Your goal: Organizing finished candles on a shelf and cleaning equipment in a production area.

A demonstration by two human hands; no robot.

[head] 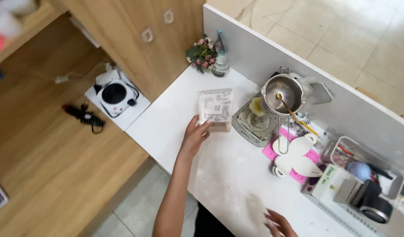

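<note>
Left hand point(194, 137) pinches 1 clear square plastic bag point(215, 108) by its edge, right hand point(278, 224) open and empty; bag may slip, nudging the steel pitcher point(284, 93).

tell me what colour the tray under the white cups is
Pink; the tray shows under the white cups in the head view.
</note>
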